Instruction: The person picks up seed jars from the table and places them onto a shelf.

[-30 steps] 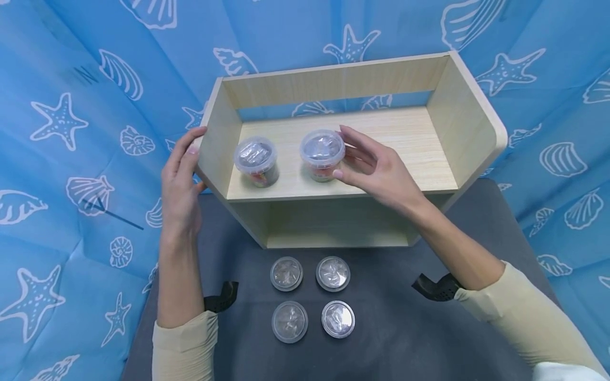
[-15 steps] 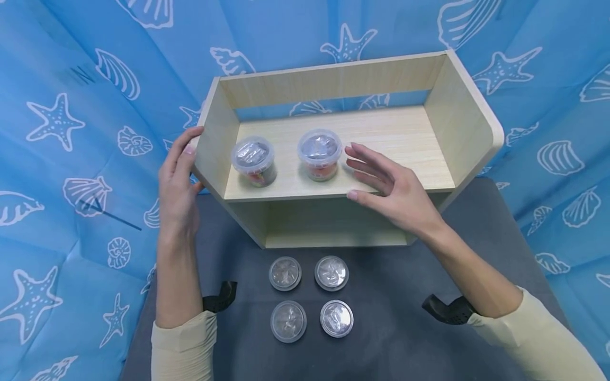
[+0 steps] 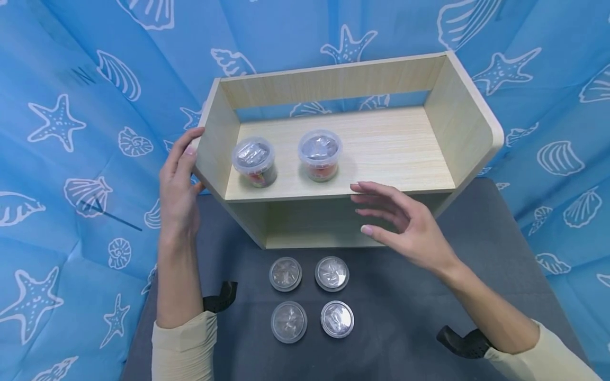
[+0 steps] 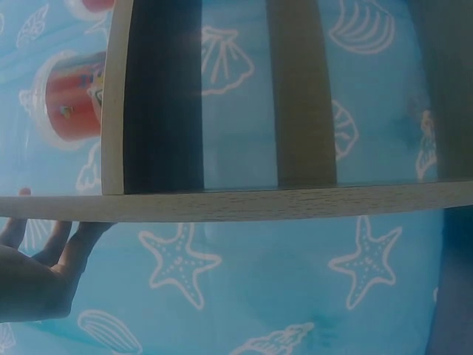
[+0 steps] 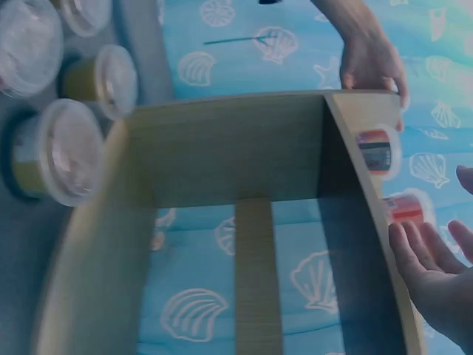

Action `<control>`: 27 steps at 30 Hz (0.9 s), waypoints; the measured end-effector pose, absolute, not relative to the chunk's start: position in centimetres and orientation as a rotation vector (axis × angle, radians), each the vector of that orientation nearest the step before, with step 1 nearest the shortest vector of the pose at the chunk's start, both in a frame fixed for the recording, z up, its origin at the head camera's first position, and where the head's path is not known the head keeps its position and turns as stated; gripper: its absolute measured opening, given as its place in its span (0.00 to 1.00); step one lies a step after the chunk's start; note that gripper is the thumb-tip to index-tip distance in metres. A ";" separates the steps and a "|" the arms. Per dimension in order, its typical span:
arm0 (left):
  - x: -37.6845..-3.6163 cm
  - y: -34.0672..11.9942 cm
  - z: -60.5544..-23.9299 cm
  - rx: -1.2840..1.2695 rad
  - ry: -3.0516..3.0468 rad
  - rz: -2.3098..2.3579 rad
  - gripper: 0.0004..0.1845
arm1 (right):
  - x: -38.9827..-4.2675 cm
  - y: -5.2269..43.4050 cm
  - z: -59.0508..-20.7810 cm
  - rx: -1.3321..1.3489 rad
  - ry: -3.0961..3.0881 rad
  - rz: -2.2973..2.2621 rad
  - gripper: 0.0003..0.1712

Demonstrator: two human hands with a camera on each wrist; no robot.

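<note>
We have our left grip (image 3: 180, 180), a bare hand, closed on the left side panel (image 3: 219, 140) of a pale wooden shelf (image 3: 395, 143), the fingers curled over its edge. Our right grip (image 3: 410, 227) is loose, its fingers apart and gently bent, in front of the shelf toward its right half. We cannot tell whether its fingertips touch the front edge of the upper board.

On that upper board we see two lidded tubs standing upright, side by side with a gap between them. The left tub (image 3: 254, 161) sits near the side panel we hold; the second tub (image 3: 320, 156) stands to its right, near our right fingers yet apart from them. The wrist views show red on the sides of both.

Below, on the dark grey table (image 3: 395, 323), we count four more tubs (image 3: 332, 273) in front of the shelf, two rows of two, with clear lids up. Our forearms come out of cream sleeves (image 3: 185, 349), and a blue curtain (image 3: 152, 63) with white shells and starfish hangs behind and at both sides.
</note>
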State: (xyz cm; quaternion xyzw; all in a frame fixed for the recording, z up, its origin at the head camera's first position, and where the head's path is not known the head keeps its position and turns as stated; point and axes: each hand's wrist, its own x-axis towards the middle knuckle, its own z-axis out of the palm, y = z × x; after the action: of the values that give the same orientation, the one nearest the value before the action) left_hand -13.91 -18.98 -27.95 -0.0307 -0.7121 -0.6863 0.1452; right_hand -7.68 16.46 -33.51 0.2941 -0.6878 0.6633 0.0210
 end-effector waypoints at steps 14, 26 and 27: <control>-13.8 -19.1 -27.9 -0.077 -2.056 -1.969 0.19 | -5.6 16.6 -38.5 1.087 -2.065 2.064 0.38; -13.7 -19.1 -27.9 -0.074 -2.057 -1.983 0.19 | -3.9 15.9 -42.6 1.065 -2.269 2.000 0.32; -13.8 -19.1 -27.9 -0.077 -2.058 -1.982 0.19 | -3.7 15.9 -43.0 1.055 -2.295 1.998 0.32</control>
State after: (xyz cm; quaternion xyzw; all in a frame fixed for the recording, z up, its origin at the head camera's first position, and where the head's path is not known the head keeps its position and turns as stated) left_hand -13.76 -19.08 -27.88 -0.0268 -0.7127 -0.6866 0.1412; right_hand -3.71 15.87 -43.01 0.3274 -0.7120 0.6199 -0.0392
